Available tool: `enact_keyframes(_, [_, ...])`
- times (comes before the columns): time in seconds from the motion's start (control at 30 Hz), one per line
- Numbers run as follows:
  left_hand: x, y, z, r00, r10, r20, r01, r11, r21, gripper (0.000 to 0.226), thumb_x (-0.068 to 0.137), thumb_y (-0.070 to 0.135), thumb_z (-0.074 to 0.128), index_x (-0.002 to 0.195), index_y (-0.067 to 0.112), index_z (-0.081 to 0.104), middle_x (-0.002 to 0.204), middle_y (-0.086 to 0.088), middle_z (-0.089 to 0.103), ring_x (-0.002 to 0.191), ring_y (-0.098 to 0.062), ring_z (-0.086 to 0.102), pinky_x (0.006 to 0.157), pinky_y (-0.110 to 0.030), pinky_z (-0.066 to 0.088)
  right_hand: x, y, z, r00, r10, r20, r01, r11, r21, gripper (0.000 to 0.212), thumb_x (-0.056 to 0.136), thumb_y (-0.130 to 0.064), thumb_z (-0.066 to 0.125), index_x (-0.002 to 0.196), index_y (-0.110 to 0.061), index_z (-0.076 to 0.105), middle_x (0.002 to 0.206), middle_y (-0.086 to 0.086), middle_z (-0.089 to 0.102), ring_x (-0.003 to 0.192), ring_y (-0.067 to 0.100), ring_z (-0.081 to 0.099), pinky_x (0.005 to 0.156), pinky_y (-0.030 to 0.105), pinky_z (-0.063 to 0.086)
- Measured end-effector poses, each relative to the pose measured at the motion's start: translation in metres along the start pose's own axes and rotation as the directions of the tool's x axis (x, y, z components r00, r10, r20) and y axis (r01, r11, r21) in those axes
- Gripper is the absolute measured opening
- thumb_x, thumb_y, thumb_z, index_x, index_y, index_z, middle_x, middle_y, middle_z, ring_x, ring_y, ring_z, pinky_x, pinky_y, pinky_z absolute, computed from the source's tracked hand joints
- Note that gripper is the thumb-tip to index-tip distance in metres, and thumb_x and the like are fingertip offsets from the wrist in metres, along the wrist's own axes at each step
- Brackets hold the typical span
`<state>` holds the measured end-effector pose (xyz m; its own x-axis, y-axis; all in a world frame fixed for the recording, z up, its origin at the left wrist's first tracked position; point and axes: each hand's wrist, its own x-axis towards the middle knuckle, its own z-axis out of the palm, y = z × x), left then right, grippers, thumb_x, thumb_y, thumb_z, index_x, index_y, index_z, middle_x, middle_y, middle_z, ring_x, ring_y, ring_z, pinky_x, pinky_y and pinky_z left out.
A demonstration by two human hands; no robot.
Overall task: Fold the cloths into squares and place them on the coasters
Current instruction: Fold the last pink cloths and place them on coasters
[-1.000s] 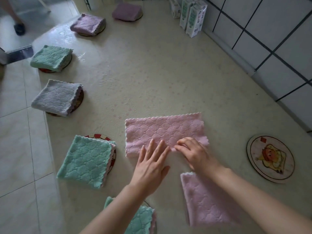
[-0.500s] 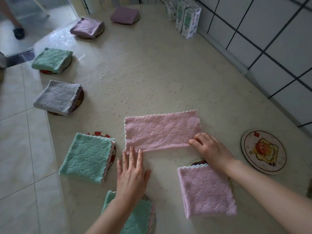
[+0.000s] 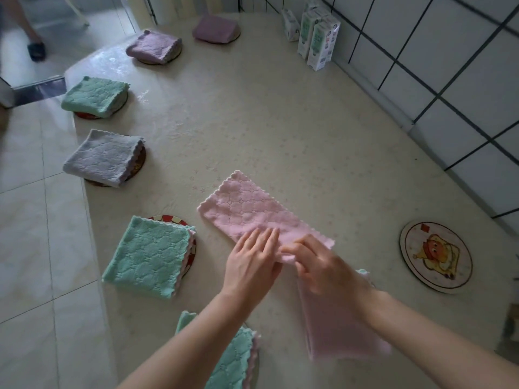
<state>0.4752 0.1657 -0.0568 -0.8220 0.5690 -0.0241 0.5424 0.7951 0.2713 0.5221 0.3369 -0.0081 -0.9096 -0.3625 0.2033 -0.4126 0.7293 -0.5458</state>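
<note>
A pale pink quilted cloth strip (image 3: 247, 211), folded into a long band with wavy edges, lies flat on the beige counter (image 3: 280, 122). It is slanted from ten o'clock to four o'clock. The left hand (image 3: 250, 262) rests on its near end, palm down, with the fingers straight and close together. The right hand (image 3: 317, 265) is just beside it. Its fingers are bent and pinch the near edge of the strip, though this hand is a little blurred.

At three o'clock from the hands, well apart, lies a round coaster with a cartoon picture (image 3: 436, 256). At five o'clock, partly under the right forearm, is a folded pink square cloth (image 3: 337, 332). At nine o'clock a folded green cloth (image 3: 148, 256) sits on a red-rimmed coaster (image 3: 168, 219). At six o'clock there is a second green cloth (image 3: 233, 360).

Along the left edge of the counter, toward eleven o'clock, are a folded grey cloth (image 3: 104, 158), a third green cloth (image 3: 95, 96) and two purple cloths (image 3: 153, 46). At one o'clock white cartons (image 3: 317, 37) stand at the tiled wall (image 3: 421, 51).
</note>
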Motion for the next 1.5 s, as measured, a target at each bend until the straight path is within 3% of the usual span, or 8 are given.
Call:
enact_keyframes(0.13, [-0.016, -0.008, 0.005, 0.998, 0.038, -0.041, -0.039, 0.999, -0.007, 0.038, 0.078, 0.025, 0.047, 0.107, 0.019, 0.072, 0.112, 0.003, 0.071, 0.108, -0.016, 0.065, 0.087, -0.028, 0.053, -0.003, -0.016, -0.004, 1.000, 0.011, 0.027, -0.015, 0.990, 0.141, 0.037, 0.087, 0.001, 0.054, 0.122, -0.011, 0.055, 0.114, 0.002, 0.058, 0.103, 0.009, 0.058, 0.091, 0.017, 0.045])
enact_keyframes(0.43, [-0.056, -0.051, 0.005, 0.946, 0.325, 0.016, -0.324, 0.944, -0.066, 0.047, 0.087, 0.035, 0.050, 0.135, 0.030, 0.051, 0.143, 0.009, 0.047, 0.138, -0.024, 0.035, 0.114, -0.043, 0.029, 0.008, 0.046, 0.020, 0.939, -0.061, 0.338, 0.156, 0.953, -0.260, 0.074, 0.065, 0.011, 0.069, 0.132, -0.013, 0.050, 0.128, 0.006, 0.057, 0.113, 0.020, 0.057, 0.092, 0.031, 0.052])
enact_keyframes(0.57, [-0.062, -0.061, 0.000, 0.956, 0.293, -0.009, -0.288, 0.935, -0.207, 0.053, 0.090, 0.027, 0.056, 0.141, 0.023, 0.043, 0.149, 0.003, 0.039, 0.141, -0.019, 0.030, 0.115, -0.034, 0.027, 0.016, 0.062, 0.022, 0.807, -0.073, 0.586, 0.298, 0.907, -0.298, 0.078, 0.070, -0.019, 0.068, 0.140, -0.022, 0.035, 0.142, 0.003, 0.045, 0.126, 0.023, 0.046, 0.097, 0.039, 0.047])
enact_keyframes(0.73, [-0.057, -0.065, -0.017, 0.996, 0.083, -0.029, -0.086, 0.860, -0.502, 0.041, 0.089, 0.022, 0.045, 0.127, 0.026, 0.060, 0.132, 0.014, 0.057, 0.125, 0.000, 0.048, 0.107, -0.019, 0.037, 0.023, 0.067, 0.022, 0.850, -0.139, 0.508, 0.327, 0.896, -0.302, 0.068, 0.068, -0.021, 0.066, 0.133, -0.020, 0.047, 0.126, 0.000, 0.057, 0.107, 0.021, 0.055, 0.090, 0.033, 0.051])
enact_keyframes(0.9, [-0.036, -0.076, -0.021, 0.957, -0.285, 0.051, 0.231, 0.645, -0.728, 0.039, 0.086, 0.056, 0.052, 0.087, 0.022, 0.070, 0.078, 0.014, 0.071, 0.068, -0.003, 0.065, 0.067, -0.027, 0.056, 0.043, 0.064, 0.029, 0.924, 0.007, 0.383, 0.014, 0.998, -0.054, 0.026, 0.085, -0.029, 0.060, 0.108, -0.018, 0.065, 0.103, -0.002, 0.063, 0.088, 0.018, 0.055, 0.078, 0.031, 0.050])
enact_keyframes(1.07, [-0.003, -0.081, -0.024, 0.771, -0.535, 0.346, 0.508, 0.188, -0.841, 0.016, 0.096, 0.015, 0.053, 0.085, 0.019, 0.064, 0.092, -0.016, 0.069, 0.080, -0.032, 0.069, 0.065, -0.051, 0.059, 0.078, 0.062, 0.040, 0.830, 0.440, 0.344, -0.457, 0.889, -0.033, 0.040, 0.091, -0.042, 0.055, 0.060, -0.017, 0.052, 0.061, 0.001, 0.052, 0.063, 0.020, 0.050, 0.060, 0.034, 0.035])
enact_keyframes(1.37, [0.012, -0.090, -0.009, 0.671, -0.650, 0.356, 0.623, 0.234, -0.747, 0.013, 0.083, 0.030, 0.063, 0.082, 0.018, 0.067, 0.077, -0.003, 0.072, 0.071, -0.024, 0.070, 0.058, -0.050, 0.058, 0.109, 0.063, 0.049, 0.608, 0.695, 0.384, -0.686, 0.703, -0.186, 0.044, 0.076, -0.041, 0.059, 0.049, -0.010, 0.042, 0.050, 0.002, 0.046, 0.062, 0.026, 0.053, 0.056, 0.031, 0.038])
enact_keyframes(1.5, [0.014, -0.090, -0.009, 0.659, -0.652, 0.374, 0.639, 0.223, -0.737, 0.009, 0.081, 0.025, 0.071, 0.085, 0.018, 0.067, 0.078, -0.003, 0.071, 0.070, -0.019, 0.070, 0.057, -0.047, 0.059, 0.113, 0.061, 0.050, 0.627, 0.694, 0.355, -0.698, 0.702, -0.139, 0.048, 0.083, -0.051, 0.050, 0.054, -0.013, 0.042, 0.053, -0.001, 0.048, 0.063, 0.024, 0.054, 0.059, 0.032, 0.039])
